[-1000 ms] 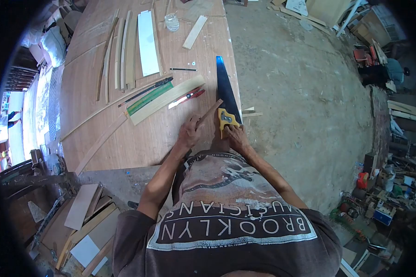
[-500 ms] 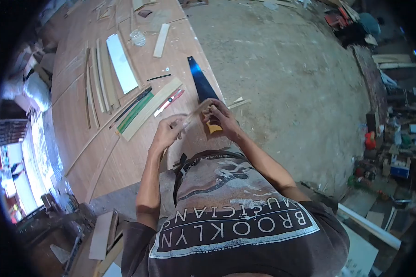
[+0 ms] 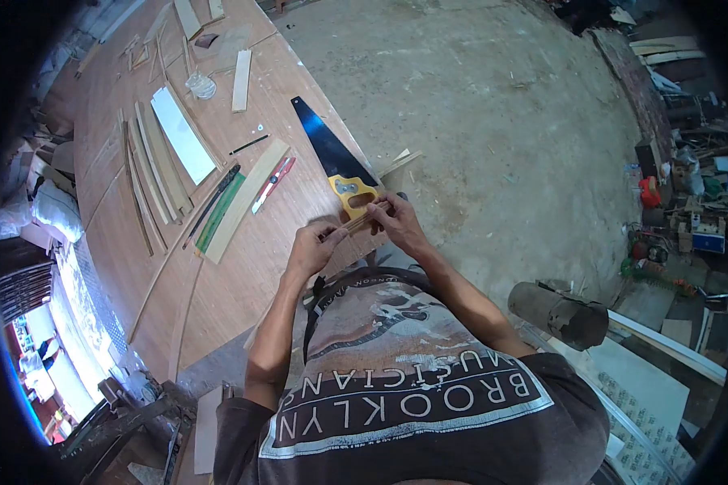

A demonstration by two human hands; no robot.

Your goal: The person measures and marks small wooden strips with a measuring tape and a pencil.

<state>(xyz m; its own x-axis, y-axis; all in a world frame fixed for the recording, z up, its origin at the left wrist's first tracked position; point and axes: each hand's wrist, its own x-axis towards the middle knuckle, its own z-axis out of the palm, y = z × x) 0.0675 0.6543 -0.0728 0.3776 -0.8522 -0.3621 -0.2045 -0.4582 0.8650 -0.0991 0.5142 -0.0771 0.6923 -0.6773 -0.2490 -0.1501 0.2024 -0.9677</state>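
Note:
Between my two hands is a thin wooden strip [image 3: 356, 225], held near the table's front edge. My left hand [image 3: 313, 249] has its fingers closed on one end, and my right hand [image 3: 399, 223] pinches the other end. Just beyond the strip lies a handsaw [image 3: 332, 151] with a yellow handle, its blade pointing away. A red and white utility knife [image 3: 273, 185] rests left of the saw. Beside it are a flat wooden board [image 3: 247, 202], a green strip [image 3: 221, 213] and a dark pencil [image 3: 249, 145].
The wooden table [image 3: 243, 279] also carries a white panel [image 3: 183, 135], several long wood strips [image 3: 150, 166], a small wood piece [image 3: 241, 81] and a clear round object [image 3: 201, 86]. A thick cylinder [image 3: 558, 315] lies to the right. Stacked tools and scraps line the far right.
Both hands have lowered toward my body with the strip, uncovering the saw's yellow handle. The camera view has shifted, so the table items appear farther left.

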